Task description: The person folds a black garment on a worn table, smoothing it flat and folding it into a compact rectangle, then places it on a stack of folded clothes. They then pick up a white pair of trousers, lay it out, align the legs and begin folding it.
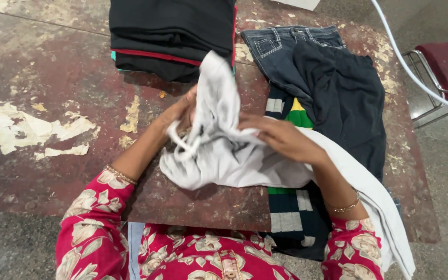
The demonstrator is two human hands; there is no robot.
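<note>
near the centre of the frame both hands were busy with a white garment (219,155), a pale cotton piece with drawstrings hanging from its bunched end. the left hand (182,111) was curled around the gathered cloth from behind, fingers closed on it and half hidden by the fabric. the right hand (281,137) lay over the front of the same bunch, fingers bent and pinching the cloth. the rest of the garment trailed off toward the lower right of the frame, over the person's right forearm and past the table edge.

the step in hand looked like sorting out the bunched end, finding the waistband or turning it right way out, before any folding. the next move would likely call for shaking the cloth open and laying it flat on the worn table (53,67).

a stack of folded dark clothes (172,36) sat at upper centre. blue jeans (286,44) and a dark garment (343,93) lay at upper right, over a striped cloth (286,215).
</note>
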